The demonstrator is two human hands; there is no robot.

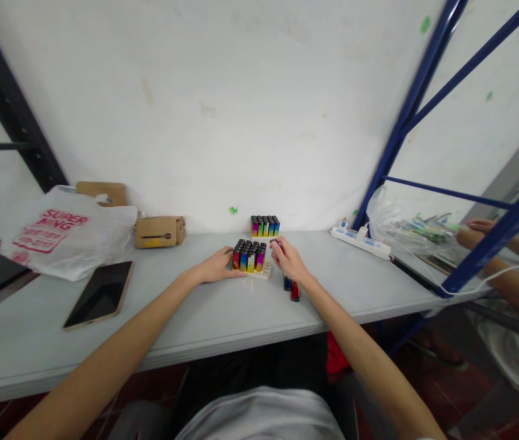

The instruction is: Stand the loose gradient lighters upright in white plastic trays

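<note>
Upright lighters (250, 261) in several colours fill most of a pale holder (263, 273), whose right end shows bare slots. My left hand (216, 266) grips the holder's left side, thumb along the front and fingers behind. Just right of the holder, my right hand (288, 256) pinches a lighter (278, 243) with a dark top and a bit of purple; most of it is hidden by the fingers. Beneath that hand lie a few loose lighters (294, 291), red and dark blue-green, partly covered by the wrist.
Another block of upright lighters (265, 226) stands against the wall. To the left are a plastic bag (71, 226), a cardboard box (160, 232) and a phone (99, 294). A power strip (360, 239) lies right, near a blue frame (394, 146). Another person's arms (493, 256) show beyond it.
</note>
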